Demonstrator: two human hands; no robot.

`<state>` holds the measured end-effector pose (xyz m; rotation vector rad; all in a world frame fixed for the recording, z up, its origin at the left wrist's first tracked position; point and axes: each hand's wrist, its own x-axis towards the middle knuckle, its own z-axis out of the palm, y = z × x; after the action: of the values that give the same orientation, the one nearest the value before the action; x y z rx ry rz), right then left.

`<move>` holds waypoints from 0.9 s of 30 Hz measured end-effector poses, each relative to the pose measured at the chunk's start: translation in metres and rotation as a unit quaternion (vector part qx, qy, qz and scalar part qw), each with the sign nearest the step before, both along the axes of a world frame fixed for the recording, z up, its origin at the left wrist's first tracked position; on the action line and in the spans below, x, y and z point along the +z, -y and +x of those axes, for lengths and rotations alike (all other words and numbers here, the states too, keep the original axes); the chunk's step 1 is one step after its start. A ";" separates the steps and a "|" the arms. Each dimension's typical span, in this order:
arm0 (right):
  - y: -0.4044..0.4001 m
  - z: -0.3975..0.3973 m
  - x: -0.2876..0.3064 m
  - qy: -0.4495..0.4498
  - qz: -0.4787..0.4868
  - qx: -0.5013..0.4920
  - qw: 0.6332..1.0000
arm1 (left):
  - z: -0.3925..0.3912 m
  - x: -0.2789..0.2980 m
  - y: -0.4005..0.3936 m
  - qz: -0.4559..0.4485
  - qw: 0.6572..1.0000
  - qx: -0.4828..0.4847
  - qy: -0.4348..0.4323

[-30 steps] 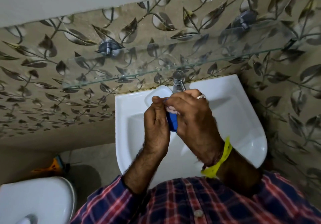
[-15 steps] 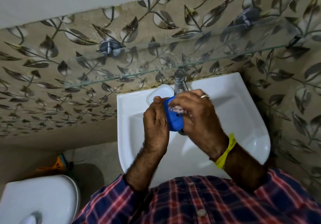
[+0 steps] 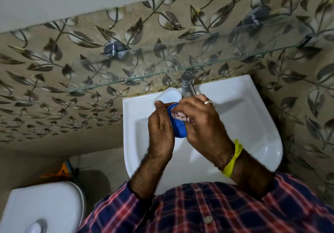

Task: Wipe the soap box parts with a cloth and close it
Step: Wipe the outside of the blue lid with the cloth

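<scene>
Two bare forearms reach fwd, hands close together at chest ht. Left hand upright, thumb up, fingers curled in a grip. Right hand w/ fingers bent toward the left, silver ring on one finger, yellow thread at wrist.

A red, navy and white plaid button-front shirt fills the lower right of the frame, sleeves pushed up above hairy forearms. A yellow thread band circles the right wrist; a silver ring sits on a right finger.

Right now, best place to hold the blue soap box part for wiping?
By its long edges, from its left, as the left hand does now. The blue part stands tilted on edge over the sink, hollow facing right, so the right hand can work the cloth inside.
</scene>
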<state>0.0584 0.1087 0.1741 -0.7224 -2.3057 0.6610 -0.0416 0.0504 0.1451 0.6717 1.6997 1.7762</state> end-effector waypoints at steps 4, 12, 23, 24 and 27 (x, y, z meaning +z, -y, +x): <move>-0.004 -0.001 -0.001 0.002 0.001 -0.011 1.000 | -0.001 0.003 0.000 0.005 1.000 0.000 0.009; -0.017 0.005 -0.010 0.002 -0.037 -0.067 0.997 | -0.001 0.006 0.004 -0.010 1.000 0.008 0.018; -0.029 0.015 -0.021 0.028 -0.042 -0.102 0.993 | -0.001 0.008 -0.002 -0.002 0.999 0.025 0.040; -0.025 0.017 -0.022 0.029 -0.041 -0.088 0.995 | -0.002 0.007 -0.001 0.002 0.999 0.024 0.046; -0.031 0.022 -0.024 0.002 -0.062 -0.123 0.991 | 0.000 0.007 -0.003 -0.006 0.998 0.015 0.058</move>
<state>0.0803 0.1397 0.1505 -1.0458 -2.1459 0.6912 -0.0413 0.0532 0.1521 0.5301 1.6489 1.7891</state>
